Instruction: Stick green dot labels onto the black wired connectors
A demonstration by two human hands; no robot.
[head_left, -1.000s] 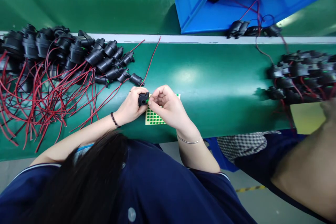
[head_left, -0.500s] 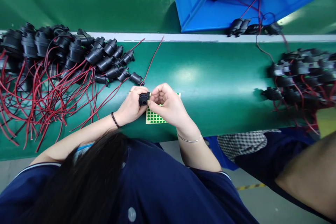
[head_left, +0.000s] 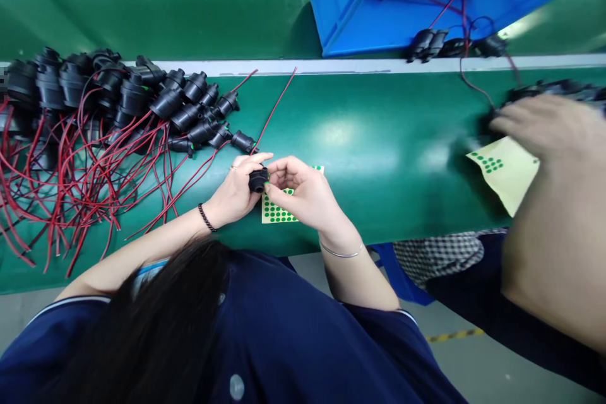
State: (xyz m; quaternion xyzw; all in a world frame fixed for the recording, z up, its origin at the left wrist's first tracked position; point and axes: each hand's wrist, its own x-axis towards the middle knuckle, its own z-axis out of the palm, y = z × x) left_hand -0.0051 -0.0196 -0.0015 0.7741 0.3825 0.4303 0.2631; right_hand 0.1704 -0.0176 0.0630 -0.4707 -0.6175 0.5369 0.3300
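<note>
Shifted since half a second ago: co-worker's hand [head_left: 544, 129] now reaching across the right end of the green conveyor belt [head_left: 379, 139], over a pale yellow backing sheet [head_left: 509, 170] bearing a few green dots, blurred in motion.

Held just above the near edge of the belt: small black round plastic connector housing [head_left: 258, 179], pinched in the left hand [head_left: 237, 192] between thumb and curled fingers, index finger extended over its top. Right hand [head_left: 303, 192] touching the housing's right side, thumb and forefinger pressed close together at its face, other fingers loosely curled; whether a dot sits between them, too small to tell.

Judged light, rigid and smooth-sided, easy to turn in the fingers; best gripped around the cylindrical body, leaving the face free.

Lying on the belt directly beneath both hands: yellow sheet of small green round stickers [head_left: 279, 209]. Further left on the belt: heap of black connector housings with red and black wires [head_left: 118, 120]. Beyond the belt's far rail: tilted blue plastic crate [head_left: 426, 19], with a few more wired housings at its mouth.
</note>
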